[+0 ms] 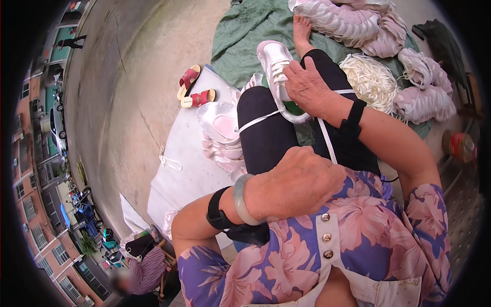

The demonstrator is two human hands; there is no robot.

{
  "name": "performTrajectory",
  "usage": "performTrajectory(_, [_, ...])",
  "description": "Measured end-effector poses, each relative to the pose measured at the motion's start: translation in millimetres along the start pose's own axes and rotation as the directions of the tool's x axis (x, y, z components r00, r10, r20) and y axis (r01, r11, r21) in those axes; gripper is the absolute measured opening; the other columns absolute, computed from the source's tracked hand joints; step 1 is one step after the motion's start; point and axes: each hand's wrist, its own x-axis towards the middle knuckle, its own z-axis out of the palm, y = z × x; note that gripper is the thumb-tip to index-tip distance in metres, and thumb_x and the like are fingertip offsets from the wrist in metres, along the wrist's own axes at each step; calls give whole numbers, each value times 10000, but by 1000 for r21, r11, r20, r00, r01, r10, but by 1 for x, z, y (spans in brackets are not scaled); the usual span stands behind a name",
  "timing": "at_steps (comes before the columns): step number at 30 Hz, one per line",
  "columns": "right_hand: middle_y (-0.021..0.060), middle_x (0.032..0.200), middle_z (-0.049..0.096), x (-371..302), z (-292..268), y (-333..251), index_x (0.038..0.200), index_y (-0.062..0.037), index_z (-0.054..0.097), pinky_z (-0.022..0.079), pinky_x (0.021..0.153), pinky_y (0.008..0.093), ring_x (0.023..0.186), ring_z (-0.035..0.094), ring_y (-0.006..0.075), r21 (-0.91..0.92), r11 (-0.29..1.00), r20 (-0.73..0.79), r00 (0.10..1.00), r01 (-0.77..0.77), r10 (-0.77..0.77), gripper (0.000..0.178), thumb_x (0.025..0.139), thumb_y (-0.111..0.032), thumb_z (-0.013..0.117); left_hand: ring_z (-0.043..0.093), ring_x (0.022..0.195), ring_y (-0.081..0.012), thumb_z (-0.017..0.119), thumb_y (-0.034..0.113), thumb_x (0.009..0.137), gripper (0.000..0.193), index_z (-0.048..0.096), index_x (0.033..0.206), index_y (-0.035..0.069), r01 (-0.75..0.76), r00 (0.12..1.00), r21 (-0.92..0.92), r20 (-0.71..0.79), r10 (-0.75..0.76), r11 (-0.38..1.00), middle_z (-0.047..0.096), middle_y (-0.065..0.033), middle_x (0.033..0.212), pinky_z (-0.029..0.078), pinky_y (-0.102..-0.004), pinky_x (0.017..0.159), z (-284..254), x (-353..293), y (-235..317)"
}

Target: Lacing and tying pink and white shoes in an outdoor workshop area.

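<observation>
A white sneaker (276, 64) with a pale pink toe rests between my knees, its laces crossing the tongue. My right hand (309, 87) is closed at the lacing, fingertips bent against the shoe's upper; what they pinch is partly hidden. Close to my body, my left hand (302, 179) is curled into a fist. A taut white shoelace (327, 140) runs from the sneaker down to that fist. Other stretches of white lace lie over both my black-trousered thighs. Something green shows inside the shoe's opening.
White and pink shoe uppers (222, 123) are stacked left of my knee, with more bundles (353, 25) on the green cloth (240, 36). A pile of white laces (371, 82) lies at right. Red sandals (197, 92) stand by a white sheet (179, 189). A jar (458, 145) is far right.
</observation>
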Motion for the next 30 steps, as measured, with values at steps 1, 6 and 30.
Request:
performTrajectory(1, [76, 860, 505, 1, 2, 1, 738, -68, 596, 323, 732, 370, 882, 474, 214, 135, 991, -88, 996, -17, 29, 115, 643, -133, 597, 516, 534, -261, 614, 72, 709, 84, 556, 771, 77, 6, 1000, 21, 18, -6, 1000, 529, -49, 592, 377, -344, 532, 0, -1, 0])
performTrajectory(6, [99, 714, 512, 4, 4, 7, 778, -60, 578, 376, 666, 381, 736, 542, 252, 563, 819, -244, 925, -110, 293, 113, 679, -111, 558, 514, 522, -257, 627, 78, 706, 80, 566, 756, 83, 47, 997, 53, -58, -44, 997, 529, -42, 587, 377, -340, 521, -9, -20, -5])
performTrajectory(30, [110, 629, 513, -137, -25, 138, 776, -1, 554, 385, 545, 335, 566, 501, 255, 649, 752, -15, 987, -114, 162, 145, 828, -136, 562, 444, 521, -252, 577, 75, 812, 59, 518, 815, 86, 624, 781, 720, -569, -257, 303, 443, -57, 584, 350, -348, 519, -36, -209, -101])
